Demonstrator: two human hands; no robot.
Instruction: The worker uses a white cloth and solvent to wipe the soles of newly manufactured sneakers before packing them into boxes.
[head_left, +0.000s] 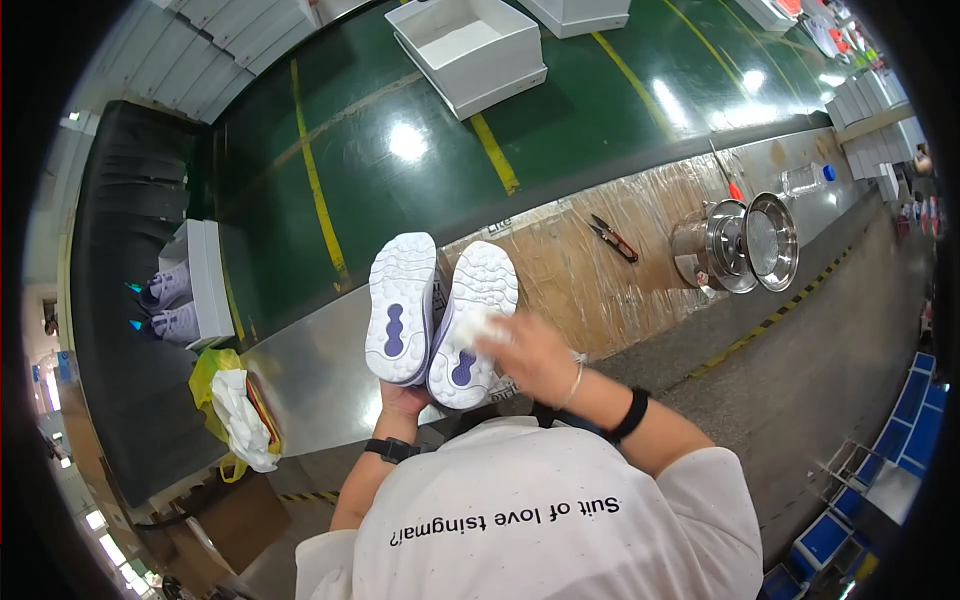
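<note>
The left hand (403,399) grips the pair of shoes (456,312) from below, fingers mostly hidden; the right hand (535,355) pinches a white wad (484,331) on one sole, which the soles-up hold leaves bare; they're held over the near edge of the bench (310,365); taped cardboard (570,305) beyond perhaps shields the metal; snips (613,240) lie within reach there; farther off stands an open box (500,87).

Two shoes (400,280) side by side show purple-inlaid white soles (485,272), a white wad (472,329) against one.
</note>
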